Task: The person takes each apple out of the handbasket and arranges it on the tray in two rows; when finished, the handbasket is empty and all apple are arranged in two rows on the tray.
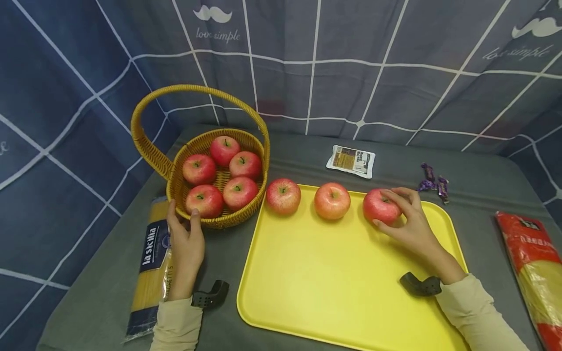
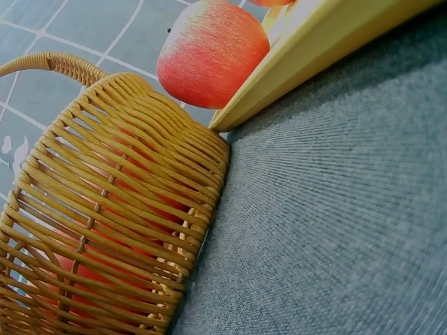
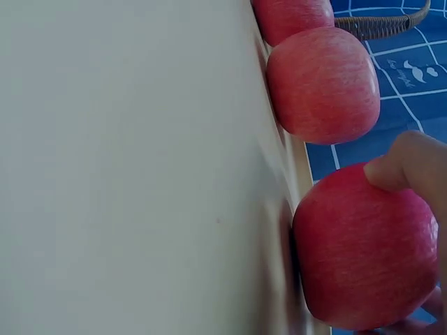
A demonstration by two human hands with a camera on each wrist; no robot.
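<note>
I see three apples lined along the far edge of the tray, its whole near part bare and yellow. My right hand reaches in from the near right corner, fingers curled round the rightmost apple, which sits on the tray. My left hand lies outside the tray, fingers straight, touching the basket rim.

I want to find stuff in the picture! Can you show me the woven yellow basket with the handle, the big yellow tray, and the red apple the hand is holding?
Woven yellow wicker basket (image 1: 228, 222): head view, front wall.
Flat yellow plastic tray (image 1: 325, 282): head view, bare middle.
Red apple under the right hand (image 1: 378, 207): head view, its left side.
</note>
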